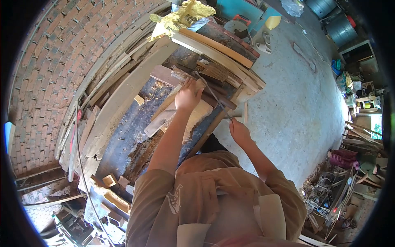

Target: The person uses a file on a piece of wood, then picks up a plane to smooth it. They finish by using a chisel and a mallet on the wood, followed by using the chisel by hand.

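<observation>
My left hand lies flat on a pale wooden board on the dark workbench, with its fingers spread over the board's far end. My right hand is at the bench's right edge, closed around the near end of a thin dark tool. The tool, which looks like a saw blade, runs diagonally up across the wood. A small pale stick stands just beyond that hand. A brown wooden piece lies past the board.
Long planks lean along the brick wall on the left. More boards and a yellow crumpled sheet lie at the bench's far end. Sawdust and offcuts litter the bench. Concrete floor lies right, with barrels and clutter beyond.
</observation>
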A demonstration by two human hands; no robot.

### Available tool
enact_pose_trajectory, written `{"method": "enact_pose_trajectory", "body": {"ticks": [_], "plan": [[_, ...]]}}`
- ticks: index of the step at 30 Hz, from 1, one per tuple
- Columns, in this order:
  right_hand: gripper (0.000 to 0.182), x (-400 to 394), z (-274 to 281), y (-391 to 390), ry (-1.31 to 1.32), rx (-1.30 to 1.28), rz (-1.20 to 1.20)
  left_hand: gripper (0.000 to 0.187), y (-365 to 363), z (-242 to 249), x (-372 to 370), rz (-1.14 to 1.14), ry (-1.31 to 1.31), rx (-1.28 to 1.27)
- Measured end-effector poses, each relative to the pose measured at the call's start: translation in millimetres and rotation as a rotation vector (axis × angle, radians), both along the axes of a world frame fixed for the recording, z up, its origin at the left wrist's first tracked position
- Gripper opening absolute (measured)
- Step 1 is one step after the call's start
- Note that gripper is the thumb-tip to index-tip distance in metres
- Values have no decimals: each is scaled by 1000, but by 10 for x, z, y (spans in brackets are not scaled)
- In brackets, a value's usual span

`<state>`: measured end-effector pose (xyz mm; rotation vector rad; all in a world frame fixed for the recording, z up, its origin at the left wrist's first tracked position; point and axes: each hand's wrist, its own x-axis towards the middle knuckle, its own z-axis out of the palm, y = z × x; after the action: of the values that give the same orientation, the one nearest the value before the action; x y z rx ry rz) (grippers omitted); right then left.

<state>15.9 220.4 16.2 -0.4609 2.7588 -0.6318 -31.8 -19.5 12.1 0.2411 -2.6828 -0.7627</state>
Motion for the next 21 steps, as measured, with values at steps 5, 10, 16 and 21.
{"method": "enact_pose_trajectory", "body": {"ticks": [5,10,16,21], "plan": [[20,-304,-24,-345,107,-30,50,42,-8,-60,-2,-5,-9,-48],[22,-817,173,-898,83,-72,145,42,-7,-84,-9,14,3,-67],[21,-590,109,-660,130,-54,129,42,31,-45,25,-38,-9,-54],[18,-107,324,-118,-31,52,75,41,25,-45,14,-22,1,-25]]}}
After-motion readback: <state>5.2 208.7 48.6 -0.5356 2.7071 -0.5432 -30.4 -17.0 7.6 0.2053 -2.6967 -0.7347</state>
